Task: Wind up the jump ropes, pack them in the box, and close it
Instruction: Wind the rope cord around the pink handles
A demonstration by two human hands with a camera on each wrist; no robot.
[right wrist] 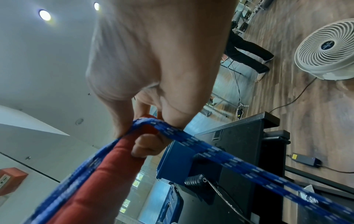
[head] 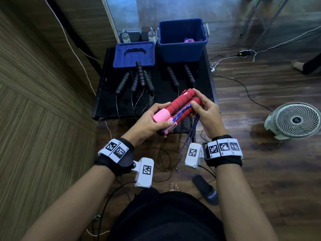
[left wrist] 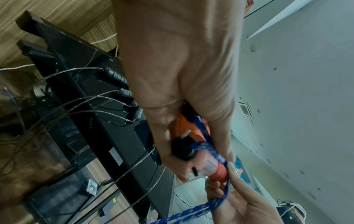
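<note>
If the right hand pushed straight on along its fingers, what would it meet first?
Probably the red foam handles its fingers already touch; beyond them, likely the left hand, though depth is unclear.

Black wrist straps (head: 224,160) carry white marker-printed tags (head: 224,147) and white cabled camera boxes (head: 144,172).

Head view looks down; both blurry wrist views look close along hands, sharing the red handles (head: 182,103).

White fan (head: 295,120) on wooden floor (head: 260,94)
</note>
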